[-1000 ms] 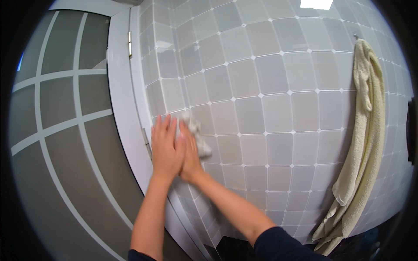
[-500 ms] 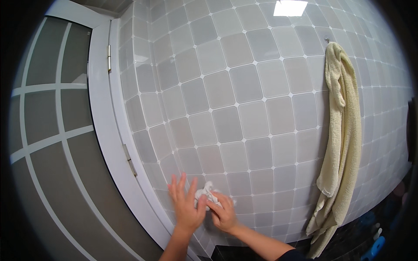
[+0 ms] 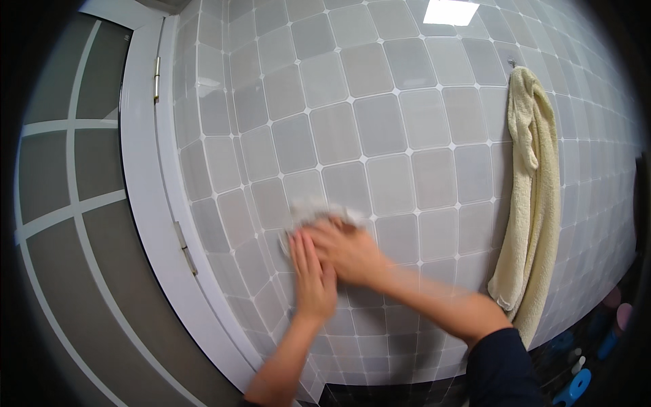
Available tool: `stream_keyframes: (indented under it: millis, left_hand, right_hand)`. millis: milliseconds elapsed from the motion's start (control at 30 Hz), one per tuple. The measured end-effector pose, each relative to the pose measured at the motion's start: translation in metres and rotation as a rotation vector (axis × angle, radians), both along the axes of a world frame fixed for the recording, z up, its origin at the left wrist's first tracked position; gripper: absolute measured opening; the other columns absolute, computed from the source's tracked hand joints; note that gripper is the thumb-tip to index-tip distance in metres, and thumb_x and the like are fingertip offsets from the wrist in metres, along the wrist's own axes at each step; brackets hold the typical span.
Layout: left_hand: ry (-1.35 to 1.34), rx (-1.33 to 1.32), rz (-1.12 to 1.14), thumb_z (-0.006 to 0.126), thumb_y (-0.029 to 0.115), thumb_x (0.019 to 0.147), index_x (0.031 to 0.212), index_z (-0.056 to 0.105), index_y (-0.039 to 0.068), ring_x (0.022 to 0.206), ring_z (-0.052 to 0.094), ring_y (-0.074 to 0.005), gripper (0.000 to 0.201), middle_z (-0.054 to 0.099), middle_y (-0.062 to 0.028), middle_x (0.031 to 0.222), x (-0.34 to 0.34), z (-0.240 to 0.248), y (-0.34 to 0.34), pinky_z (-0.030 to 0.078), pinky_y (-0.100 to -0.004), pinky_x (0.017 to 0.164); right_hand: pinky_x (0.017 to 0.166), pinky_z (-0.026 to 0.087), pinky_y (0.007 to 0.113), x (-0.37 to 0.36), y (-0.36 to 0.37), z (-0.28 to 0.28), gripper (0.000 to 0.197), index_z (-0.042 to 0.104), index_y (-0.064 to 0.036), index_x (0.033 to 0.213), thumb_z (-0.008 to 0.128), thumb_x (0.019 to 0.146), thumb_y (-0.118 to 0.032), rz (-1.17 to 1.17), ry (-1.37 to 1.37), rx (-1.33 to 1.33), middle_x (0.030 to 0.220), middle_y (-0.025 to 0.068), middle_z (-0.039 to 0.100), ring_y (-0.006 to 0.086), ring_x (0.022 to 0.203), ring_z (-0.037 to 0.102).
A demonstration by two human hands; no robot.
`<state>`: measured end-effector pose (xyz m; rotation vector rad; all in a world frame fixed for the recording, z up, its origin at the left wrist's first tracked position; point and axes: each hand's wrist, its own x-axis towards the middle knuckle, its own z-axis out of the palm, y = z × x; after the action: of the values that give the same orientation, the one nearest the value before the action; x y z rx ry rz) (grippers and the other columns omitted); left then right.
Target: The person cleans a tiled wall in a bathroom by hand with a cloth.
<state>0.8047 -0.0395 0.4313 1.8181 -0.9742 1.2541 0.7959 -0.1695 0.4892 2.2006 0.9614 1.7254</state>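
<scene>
A crumpled white cloth (image 3: 313,209) is pressed against the grey tiled wall (image 3: 441,178), low and left of the middle. My right hand (image 3: 351,254) spreads over it from the right, holding it to the tiles, its fingers blurred by motion. My left hand (image 3: 313,277) lies beside and partly against the right one. Its fingers are stretched upward, with the tips at the lower left edge of the cloth. Much of the cloth is covered by the hands.
On the left stands a white-framed door (image 3: 144,169) with dark panes and hinges. A pale yellow towel (image 3: 534,197) hangs from a wall hook (image 3: 512,63) at the right, near my right forearm. Low at the right are a blue object (image 3: 574,388) and a pink one (image 3: 624,315).
Both hands have moved up the wall with the cloth. My left hand, spread beside the cloth before, now lies against my right hand. The view has shifted slightly.
</scene>
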Motion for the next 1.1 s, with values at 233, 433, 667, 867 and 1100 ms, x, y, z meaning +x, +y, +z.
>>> stream_keyframes:
  millis: [233,433,667,867,1100]
  left_hand:
    - [-0.172,-0.142,0.098,0.024,0.045,0.101,0.147,0.019,-0.002,0.143,0.011,-0.0346,0.066,0.017,-0.0197,0.154,0.061,0.229,0.029,0.008,-0.0389,0.117]
    - [-0.121,-0.153,0.193,0.03,0.04,0.1,0.145,0.02,-0.006,0.141,0.015,-0.0376,0.065,0.021,-0.0242,0.151,0.045,0.145,0.031,0.012,-0.042,0.116]
    - [0.184,0.011,0.247,0.045,0.035,0.093,0.139,0.019,-0.016,0.135,0.017,-0.0519,0.074,0.018,-0.035,0.146,-0.013,-0.123,-0.004,0.016,-0.0535,0.113]
    - [0.32,0.441,-0.122,0.047,0.051,0.09,0.139,0.033,-0.007,0.136,0.024,-0.0447,0.077,0.031,-0.028,0.143,-0.055,-0.215,-0.028,0.021,-0.053,0.11]
    - [-0.156,0.365,0.036,0.04,0.054,0.092,0.142,0.038,0.007,0.136,0.03,-0.0384,0.068,0.038,-0.0175,0.144,-0.036,-0.035,-0.113,0.024,-0.053,0.109]
  right_hand:
    - [0.106,0.028,0.045,0.039,0.039,0.192,0.046,0.055,-0.0104,0.126,0.054,0.084,-0.027,-0.054,-0.426,-0.011,0.128,0.0015,0.052,0.0196,0.128,0.038]
    - [0.107,0.026,0.047,0.051,0.057,0.109,0.046,0.054,-0.0088,0.126,0.051,0.085,-0.029,0.099,-0.283,0.153,0.13,0.005,0.05,0.0232,0.126,0.041]
    - [0.102,0.037,0.038,-0.006,0.011,-0.139,0.051,0.048,-0.0077,0.133,0.052,0.084,-0.02,0.158,0.275,0.093,0.138,0.0042,0.045,0.024,0.128,0.04]
    - [0.105,0.034,0.038,-0.094,-0.092,-0.254,0.055,0.043,-0.0217,0.139,0.052,0.085,-0.019,-0.239,0.555,0.028,0.143,0.0014,0.041,0.0205,0.128,0.041]
    - [0.096,0.035,0.048,-0.101,-0.126,-0.108,0.057,0.053,-0.022,0.13,0.068,0.075,-0.025,-0.263,0.234,0.324,0.141,0.0104,0.042,0.0271,0.119,0.048]
